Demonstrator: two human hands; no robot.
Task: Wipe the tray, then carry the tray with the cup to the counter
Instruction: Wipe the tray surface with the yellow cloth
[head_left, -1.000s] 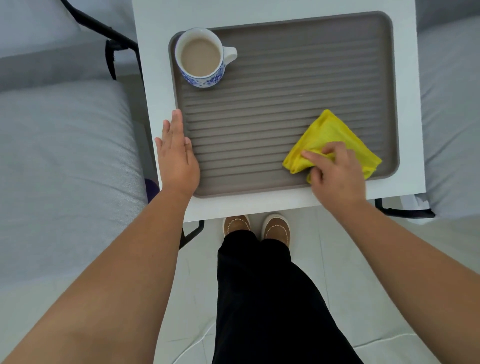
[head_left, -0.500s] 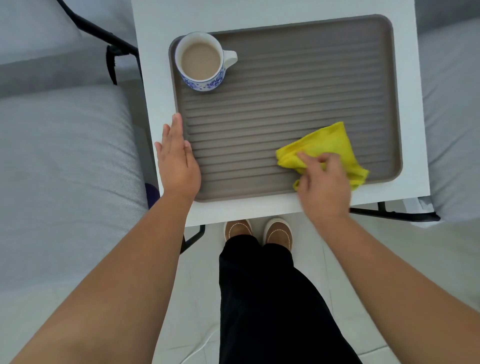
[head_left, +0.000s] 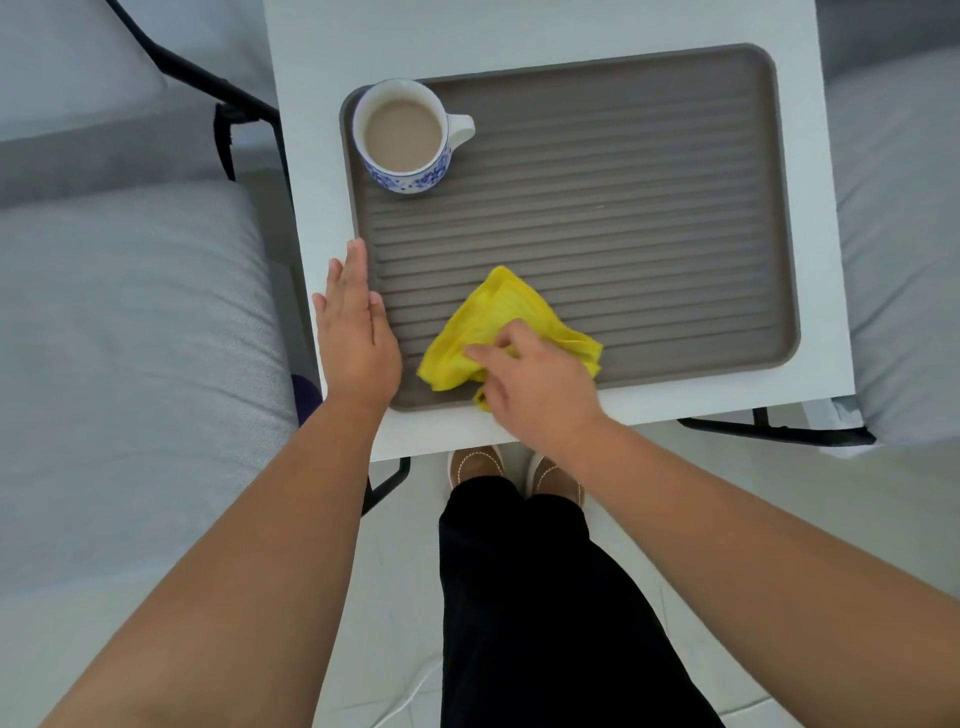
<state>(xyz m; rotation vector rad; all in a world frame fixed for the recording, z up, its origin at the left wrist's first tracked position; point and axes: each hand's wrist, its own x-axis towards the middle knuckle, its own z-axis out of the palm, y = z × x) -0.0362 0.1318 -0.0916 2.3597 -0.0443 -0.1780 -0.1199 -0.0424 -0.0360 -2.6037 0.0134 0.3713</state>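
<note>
One grey ribbed tray (head_left: 597, 208) lies flat on a white table (head_left: 519, 31), taking up most of its top. A blue-patterned cup (head_left: 402, 136) filled with a pale brown drink stands upright in the tray's far left corner, handle pointing right. A crumpled yellow cloth (head_left: 498, 317) sits on the ribs near the front left corner. The right hand (head_left: 540, 389) presses on the cloth, fingers bent and gripping it. The left hand (head_left: 356, 332) lies open and flat along the tray's left rim, holding nothing. Grey cushions (head_left: 130, 338) flank the table.
</note>
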